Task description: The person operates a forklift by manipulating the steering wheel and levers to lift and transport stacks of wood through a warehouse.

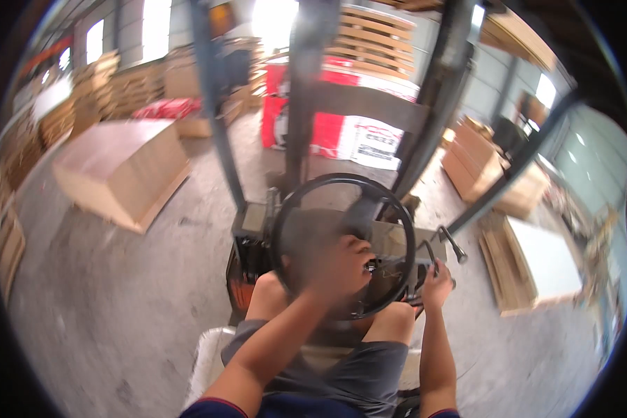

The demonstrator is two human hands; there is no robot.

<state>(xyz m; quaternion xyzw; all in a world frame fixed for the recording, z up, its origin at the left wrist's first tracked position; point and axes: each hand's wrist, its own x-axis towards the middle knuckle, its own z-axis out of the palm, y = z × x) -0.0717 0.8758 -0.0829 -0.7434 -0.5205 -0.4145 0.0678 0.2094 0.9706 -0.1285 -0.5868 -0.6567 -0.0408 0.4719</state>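
I sit on a forklift seat and look down at a black steering wheel [296, 202]. My left hand [341, 268] lies blurred over the wheel's middle and grips it near the hub. My right hand [437, 284] is closed around a black control lever [430, 254] to the right of the wheel. Another lever with a black knob [455, 245] stands just beyond it. My bare knees and grey shorts [355, 369] show below the wheel.
The grey mast rails [305, 104] rise in front. A stack of plywood sheets [122, 167] lies on the concrete floor at left. More board stacks [529, 265] lie at right, a red and white banner [355, 136] ahead, and wooden pallets [373, 38] behind it.
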